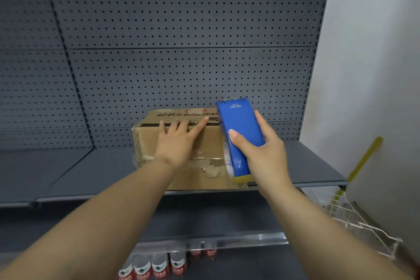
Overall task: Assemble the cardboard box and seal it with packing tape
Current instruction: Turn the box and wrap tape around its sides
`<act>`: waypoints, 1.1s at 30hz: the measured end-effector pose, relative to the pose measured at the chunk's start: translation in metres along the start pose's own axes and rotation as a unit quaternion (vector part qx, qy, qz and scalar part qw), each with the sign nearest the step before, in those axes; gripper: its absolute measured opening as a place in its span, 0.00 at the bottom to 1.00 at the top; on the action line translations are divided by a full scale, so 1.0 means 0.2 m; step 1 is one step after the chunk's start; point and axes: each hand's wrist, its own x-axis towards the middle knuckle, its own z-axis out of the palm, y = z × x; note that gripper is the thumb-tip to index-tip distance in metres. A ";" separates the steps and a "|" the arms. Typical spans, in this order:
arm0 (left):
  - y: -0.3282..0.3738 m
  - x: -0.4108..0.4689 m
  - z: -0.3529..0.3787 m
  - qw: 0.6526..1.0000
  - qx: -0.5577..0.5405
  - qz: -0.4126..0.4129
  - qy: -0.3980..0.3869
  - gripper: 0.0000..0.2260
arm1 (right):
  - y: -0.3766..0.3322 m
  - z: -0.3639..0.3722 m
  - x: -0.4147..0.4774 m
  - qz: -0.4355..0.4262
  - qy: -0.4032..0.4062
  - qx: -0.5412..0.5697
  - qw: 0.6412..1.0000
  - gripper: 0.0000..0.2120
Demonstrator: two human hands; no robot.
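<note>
presently, head view: worn brown cardboard box [181, 143] on grey metal shelf [91, 166], long axis left to right, top flaps closed. left hand [177, 141] flat on its near top edge, fingers straight. right hand [263, 154] grips blue plastic tape dispenser [238, 134] at the box's right end, nose toward the seam; it is the nearer hand for taping.

Your tape dispenser [241, 129] hides the right end of the cardboard box [147, 141]; its top print is too blurred to read. Bottles [160, 265] below run off the bottom edge.
</note>
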 end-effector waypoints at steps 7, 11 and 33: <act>-0.05 0.10 0.02 0.999 0.010 0.027 0.023 0.37 | 0.00 0.17 0.11 -0.014 -0.010 -0.016 1.000 0.34; -0.17 0.12 -0.02 0.993 -0.114 0.039 0.003 0.22 | 0.00 0.24 0.14 -0.027 -0.015 -0.017 0.999 0.34; -0.37 -0.19 -0.99 0.734 -0.658 -0.085 -0.142 0.24 | -0.33 0.45 -0.36 -0.079 -0.096 0.006 0.992 0.44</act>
